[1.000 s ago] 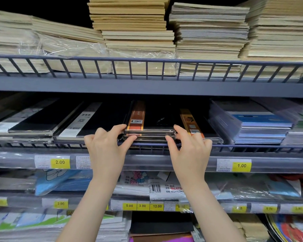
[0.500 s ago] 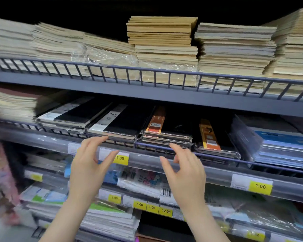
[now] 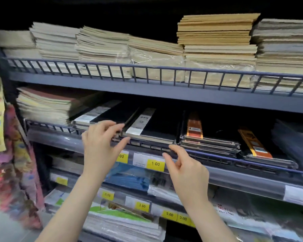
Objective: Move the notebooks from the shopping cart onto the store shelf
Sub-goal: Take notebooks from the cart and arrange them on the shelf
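Black notebooks lie in stacks on the middle shelf (image 3: 164, 95). One black notebook with a white "25K" band (image 3: 154, 128) lies at the shelf front. To its right sit wrapped black notebooks with orange bands (image 3: 206, 137). My left hand (image 3: 101, 145) is open, its fingertips at the left front corner of the 25K notebook by the wire rail. My right hand (image 3: 187, 170) is open just below the rail, under that notebook's right corner, holding nothing. The shopping cart is out of view.
Tall piles of beige exercise books (image 3: 215, 48) fill the top shelf behind a wire rail (image 3: 147, 67). A brown-covered pile (image 3: 47, 103) sits at the middle shelf's left end. Yellow price tags (image 3: 155, 164) line the shelf edges. Colourful items (image 3: 9, 163) hang at far left.
My view has swung left and both hands have left the orange-banded stack. They moved left to the 25K notebook, fingers spread, with the stack left on the shelf.
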